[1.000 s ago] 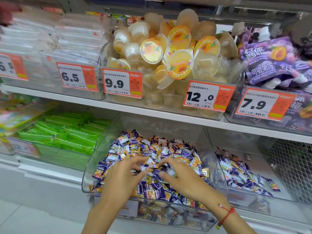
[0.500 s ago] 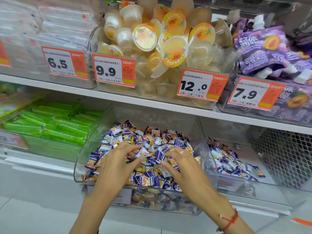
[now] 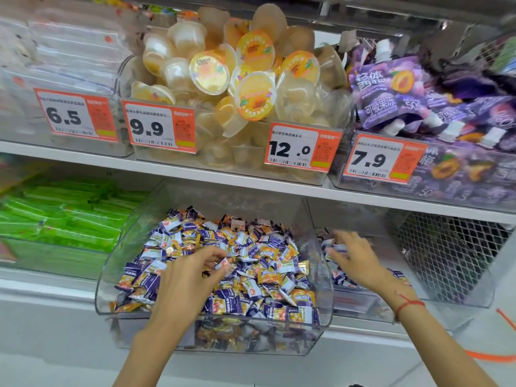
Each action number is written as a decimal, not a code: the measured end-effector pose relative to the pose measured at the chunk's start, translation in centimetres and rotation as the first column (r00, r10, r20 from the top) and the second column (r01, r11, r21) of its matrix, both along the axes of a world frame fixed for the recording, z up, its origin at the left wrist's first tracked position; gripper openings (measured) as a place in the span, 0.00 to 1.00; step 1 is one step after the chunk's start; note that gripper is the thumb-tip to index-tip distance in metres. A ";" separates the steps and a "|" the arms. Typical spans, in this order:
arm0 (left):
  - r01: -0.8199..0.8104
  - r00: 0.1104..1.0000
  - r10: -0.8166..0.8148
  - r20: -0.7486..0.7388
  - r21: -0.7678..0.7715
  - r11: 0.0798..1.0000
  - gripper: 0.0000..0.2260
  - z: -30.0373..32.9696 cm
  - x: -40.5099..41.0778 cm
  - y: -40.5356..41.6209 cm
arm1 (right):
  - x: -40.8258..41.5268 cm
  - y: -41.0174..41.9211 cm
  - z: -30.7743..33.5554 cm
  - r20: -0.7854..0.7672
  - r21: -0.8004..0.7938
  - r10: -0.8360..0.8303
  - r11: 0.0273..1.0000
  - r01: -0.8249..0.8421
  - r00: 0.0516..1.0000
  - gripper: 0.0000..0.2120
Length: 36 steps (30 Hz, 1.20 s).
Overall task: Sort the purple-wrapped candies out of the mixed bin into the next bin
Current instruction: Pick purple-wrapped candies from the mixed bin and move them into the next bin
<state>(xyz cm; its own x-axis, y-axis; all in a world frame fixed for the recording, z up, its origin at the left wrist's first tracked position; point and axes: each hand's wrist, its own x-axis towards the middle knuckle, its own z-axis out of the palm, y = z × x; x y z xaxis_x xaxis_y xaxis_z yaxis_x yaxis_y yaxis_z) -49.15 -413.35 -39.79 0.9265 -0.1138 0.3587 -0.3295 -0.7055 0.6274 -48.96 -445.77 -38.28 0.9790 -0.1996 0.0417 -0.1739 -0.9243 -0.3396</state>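
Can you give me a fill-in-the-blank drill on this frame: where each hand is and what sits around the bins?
1. The left hand is over the ____ bin.
2. The right hand is over the next bin, holding a ____ candy.
3. The price tag above the right hand reads ____.
4. Left of the mixed bin lie ____ packs.

Missing words: mixed; purple; 7.9; green

Mixed bin [image 3: 325, 286]: clear hard plastic, smooth, glossy, with light glare on its walls.
Next bin [image 3: 485, 291]: the same clear plastic.
Candies [image 3: 268, 277]: crinkled film wrappers, shiny; purple-and-white and orange-gold prints.
Jelly cups [image 3: 208, 72]: translucent plastic tubs, glossy foil-like lids.
Purple pouches [image 3: 388, 96]: soft glossy plastic film, white plastic caps.
Price tags [image 3: 303, 148]: matt printed paper or card, white and orange.
Shelf edge [image 3: 83, 160]: smooth white finish.
Mesh panel [image 3: 452, 255]: wire grid, pale coating.
Wrist cord [image 3: 409, 304]: red thread.
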 end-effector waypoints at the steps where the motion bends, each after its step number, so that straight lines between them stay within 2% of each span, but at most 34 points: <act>1: 0.013 1.000 -0.013 -0.009 -0.012 1.000 0.09 -0.1 0.0 -0.1 | 0.2 -0.2 -0.2 -0.108 -0.078 -0.019 0.997 0.010 0.994 0.29; 2: 0.027 0.999 -0.028 -0.017 -0.021 0.999 0.09 -0.3 0.0 -0.1 | 0.1 -0.3 -0.4 -0.109 -0.133 -0.035 0.991 0.021 0.993 0.27; 3: 0.043 0.999 -0.044 -0.024 -0.033 0.999 0.08 -0.4 -0.1 -0.2 | -0.5 -0.1 -0.2 0.004 -0.141 -0.029 0.990 0.030 1.000 0.24; 5: 0.071 0.996 -0.076 -0.048 -0.098 0.993 0.06 -0.4 -0.4 -0.5 | -2.8 1.8 0.7 0.342 -0.025 0.002 1.000 0.007 0.940 0.19; 6: 0.080 0.993 -0.092 -0.074 -0.155 0.985 0.05 -0.3 -0.6 -0.7 | -3.9 3.2 1.1 0.463 0.049 0.007 0.998 -0.033 0.887 0.15; 7: 0.090 0.988 -0.116 -0.104 -0.225 0.970 0.05 -0.2 -0.8 -0.9 | -5.0 5.0 1.8 0.504 0.091 0.029 0.992 -0.087 0.863 0.13; 10: 0.123 0.970 -0.196 -0.142 -0.408 0.905 0.07 0.5 -1.8 -1.8 | -6.6 10.4 3.2 0.344 0.163 0.194 0.951 -0.261 0.919 0.16; 12: 0.130 0.967 -0.218 -0.130 -0.483 0.866 0.06 1.4 -2.8 -2.5 | -6.5 12.3 3.2 0.246 0.267 0.255 0.910 -0.319 0.935 0.19; 16: 0.134 0.963 -0.236 -0.129 -0.531 0.836 0.06 2.9 -4.6 -4.0 | -7.1 12.7 3.3 0.312 0.487 0.179 0.813 -0.319 0.933 0.10; 18: 0.137 0.969 -0.210 -0.128 -0.425 0.895 0.08 2.7 -4.8 -3.9 | -7.9 11.4 3.8 0.368 0.535 0.076 0.798 -0.278 0.927 0.08; 20: 0.077 0.991 -0.088 -0.104 -0.101 0.992 0.11 1.7 -4.1 -2.4 | -8.1 8.8 4.1 0.473 0.483 -0.044 0.849 -0.217 0.880 0.06; 22: 0.006 0.997 0.007 -0.072 0.172 0.985 0.15 0.5 -3.0 -0.5 | -7.0 5.4 3.7 0.547 0.331 -0.133 0.941 -0.068 0.826 0.09; 24: 0.012 0.997 0.013 -0.080 0.300 0.954 0.16 -0.7 -1.9 0.7 | -4.9 2.3 2.4 0.548 0.214 -0.170 0.975 0.059 0.819 0.09; 26: 0.046 0.994 -0.001 -0.113 0.398 0.916 0.18 -1.3 -1.3 0.9 | -2.7 0.3 0.8 0.480 0.134 -0.161 0.985 0.109 0.863 0.11; 27: 0.059 0.989 0.004 -0.146 0.427 0.902 0.21 -1.4 -1.3 0.8 | -1.6 -0.2 -0.3 0.374 0.081 -0.112 0.993 0.088 0.921 0.14; 28: 0.063 0.985 0.014 -0.172 0.433 0.899 0.25 -1.4 -1.4 0.8 | -0.8 -0.5 -1.5 0.195 0.027 -0.026 0.999 0.021 0.980 0.18; 29: 0.063 0.984 0.016 -0.178 0.427 0.902 0.30 -1.5 -1.5 0.8 | -0.2 -0.5 -2.3 -0.026 -0.019 0.059 0.998 -0.059 0.998 0.22; 30: 0.063 0.985 0.011 -0.173 0.417 0.907 0.33 -1.6 -1.5 0.8 | 0.2 -0.6 -2.9 -0.204 -0.044 0.101 0.993 -0.113 0.974 0.24; 31: 0.064 0.986 0.005 -0.167 0.407 0.911 0.32 -1.6 -1.6 0.9 | 0.5 -0.6 -3.1 -0.299 -0.056 0.117 0.989 -0.140 0.947 0.24; 33: 0.050 0.990 0.008 -0.143 0.399 0.916 0.24 -1.5 -1.7 0.8 | 0.5 -0.5 -2.6 -0.260 -0.070 0.111 0.989 -0.133 0.959 0.23; 34: 0.044 0.992 0.007 -0.126 0.396 0.917 0.20 -1.5 -1.7 0.7 | 0.2 -0.2 -2.1 -0.170 -0.081 0.095 0.991 -0.110 0.981 0.22; 36: 0.040 0.996 -0.010 -0.085 0.363 0.931 0.16 -1.5 -1.8 0.7 | -0.8 1.0 -0.7 0.106 -0.071 0.068 0.996 -0.061 0.992 0.20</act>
